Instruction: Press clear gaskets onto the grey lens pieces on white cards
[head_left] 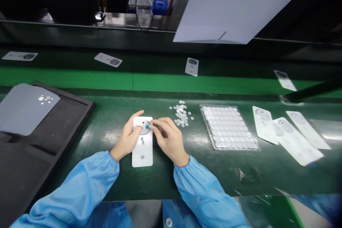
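A white phone-sized panel [142, 149] with a grey ring design near its top and dark printing below lies in front of me. My left hand [129, 136] grips its upper left side, thumb on the face beside the ring. At the panel's upper right edge, the fingertips of my right hand [169, 139] are pinched together. Close to them, a small blue dot-like piece [147, 127] shows on the ring. Whatever the pinch holds is too small to make out. Beyond my right hand lies a loose cluster of small clear round discs [182, 114].
A clear tray of white pieces [227, 127] stands right of the discs, with several similar panels [296, 140] farther right. A black tray [24, 171] bears a grey sheet [25, 110] at left. More panels [191, 66] lie along the green strip [107, 79]. A white paper [235, 7] hangs above.
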Action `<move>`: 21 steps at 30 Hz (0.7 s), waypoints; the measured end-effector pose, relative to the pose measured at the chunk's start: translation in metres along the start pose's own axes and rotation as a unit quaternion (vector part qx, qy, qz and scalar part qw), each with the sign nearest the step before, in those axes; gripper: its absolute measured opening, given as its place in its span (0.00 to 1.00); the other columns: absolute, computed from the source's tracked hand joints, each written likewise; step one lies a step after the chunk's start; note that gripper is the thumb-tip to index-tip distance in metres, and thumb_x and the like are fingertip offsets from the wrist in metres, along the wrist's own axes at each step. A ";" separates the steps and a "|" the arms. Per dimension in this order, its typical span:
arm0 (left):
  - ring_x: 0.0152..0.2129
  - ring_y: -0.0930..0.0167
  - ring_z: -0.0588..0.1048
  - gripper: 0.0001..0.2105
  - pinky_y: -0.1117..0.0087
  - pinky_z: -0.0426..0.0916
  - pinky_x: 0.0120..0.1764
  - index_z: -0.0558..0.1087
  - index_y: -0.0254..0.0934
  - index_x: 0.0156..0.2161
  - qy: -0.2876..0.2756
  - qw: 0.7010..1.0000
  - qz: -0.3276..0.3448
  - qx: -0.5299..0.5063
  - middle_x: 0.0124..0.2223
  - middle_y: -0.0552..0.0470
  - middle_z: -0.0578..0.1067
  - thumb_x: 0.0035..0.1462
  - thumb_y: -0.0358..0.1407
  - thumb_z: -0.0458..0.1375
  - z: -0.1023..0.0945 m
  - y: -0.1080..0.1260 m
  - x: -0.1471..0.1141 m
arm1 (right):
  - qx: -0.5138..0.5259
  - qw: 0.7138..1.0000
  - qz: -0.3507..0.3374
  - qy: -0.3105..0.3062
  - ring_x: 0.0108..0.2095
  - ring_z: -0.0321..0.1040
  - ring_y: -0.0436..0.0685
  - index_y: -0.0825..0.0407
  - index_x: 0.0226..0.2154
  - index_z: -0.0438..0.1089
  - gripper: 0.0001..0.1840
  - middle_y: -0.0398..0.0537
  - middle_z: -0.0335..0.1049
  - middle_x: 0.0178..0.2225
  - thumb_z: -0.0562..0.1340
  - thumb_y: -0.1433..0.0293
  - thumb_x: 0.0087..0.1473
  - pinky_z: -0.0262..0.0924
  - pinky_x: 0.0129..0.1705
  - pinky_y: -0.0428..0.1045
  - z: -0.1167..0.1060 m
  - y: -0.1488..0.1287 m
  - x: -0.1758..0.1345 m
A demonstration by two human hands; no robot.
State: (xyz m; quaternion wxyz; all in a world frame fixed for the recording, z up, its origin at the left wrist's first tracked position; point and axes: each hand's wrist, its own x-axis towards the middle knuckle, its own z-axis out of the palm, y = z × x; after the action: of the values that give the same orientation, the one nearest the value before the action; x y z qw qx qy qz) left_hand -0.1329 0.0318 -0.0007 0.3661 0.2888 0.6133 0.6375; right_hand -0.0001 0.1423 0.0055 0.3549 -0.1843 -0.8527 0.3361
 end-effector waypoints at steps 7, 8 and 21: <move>0.49 0.63 0.75 0.28 0.64 0.68 0.52 0.63 0.33 0.67 -0.023 0.998 0.020 0.047 0.58 0.42 0.75 0.62 0.32 0.53 0.000 0.002 -0.003 | -0.147 0.985 -0.085 -0.008 0.38 0.75 0.53 0.50 0.43 0.77 0.09 0.49 0.76 0.40 0.59 0.69 0.69 0.67 0.35 0.46 0.003 0.000 -0.003; 0.50 0.63 0.75 0.28 0.64 0.67 0.54 0.63 0.34 0.67 -0.023 0.998 0.023 0.055 0.59 0.42 0.74 0.62 0.32 0.53 0.000 0.002 -0.003 | -0.158 0.984 -0.085 -0.010 0.38 0.75 0.53 0.50 0.42 0.77 0.10 0.49 0.76 0.40 0.59 0.69 0.69 0.66 0.35 0.46 0.004 -0.001 -0.003; 0.43 0.66 0.76 0.29 0.68 0.70 0.43 0.63 0.34 0.67 -0.012 1.000 -0.002 0.012 0.56 0.44 0.76 0.60 0.32 0.54 0.000 0.000 -0.002 | 0.019 0.998 0.025 -0.050 0.39 0.69 0.55 0.50 0.39 0.68 0.07 0.50 0.68 0.41 0.55 0.70 0.69 0.65 0.36 0.49 0.008 -0.001 -0.002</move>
State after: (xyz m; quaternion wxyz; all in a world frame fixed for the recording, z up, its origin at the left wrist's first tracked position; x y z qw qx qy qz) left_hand -0.1317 0.0304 -0.0006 0.3715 0.2996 0.6173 0.6254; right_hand -0.0043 0.1369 0.0007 0.3065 -0.1815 -0.8580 0.3701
